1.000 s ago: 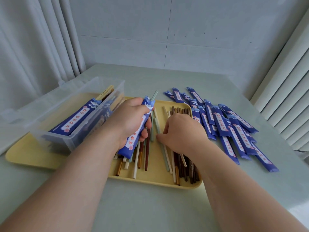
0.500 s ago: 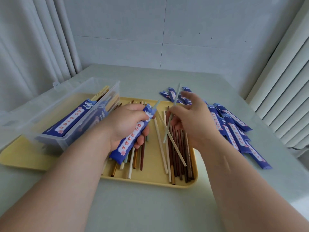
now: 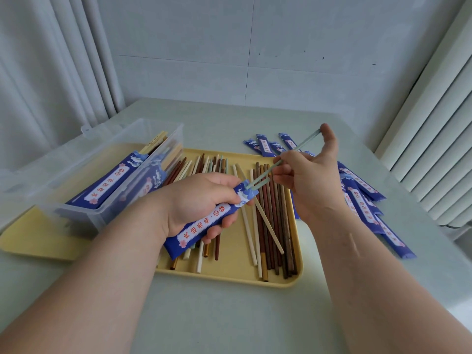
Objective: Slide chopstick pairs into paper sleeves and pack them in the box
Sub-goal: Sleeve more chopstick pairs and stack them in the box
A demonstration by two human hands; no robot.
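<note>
Box, far left: a clear plastic box (image 3: 163, 129) on the yellow rectangular tray (image 3: 229, 274) holds a few filled blue sleeves (image 3: 107, 190); this is the only share packed so far.
Left hand: the left hand (image 3: 196, 198), fingers curled, grips a blue printed paper sleeve (image 3: 207, 222) above the tray, mouth pointing right.
Pair: pale green chopsticks (image 3: 298, 148) slant down, tips at that mouth, barely entered.
Right hand: the right hand (image 3: 309, 180) pinches the pair mid-length, one finger on its far end.
Left to do: many loose wooden chopsticks (image 3: 272, 226) lie on the tray, with empty blue sleeves (image 3: 360, 183) piled at right.
</note>
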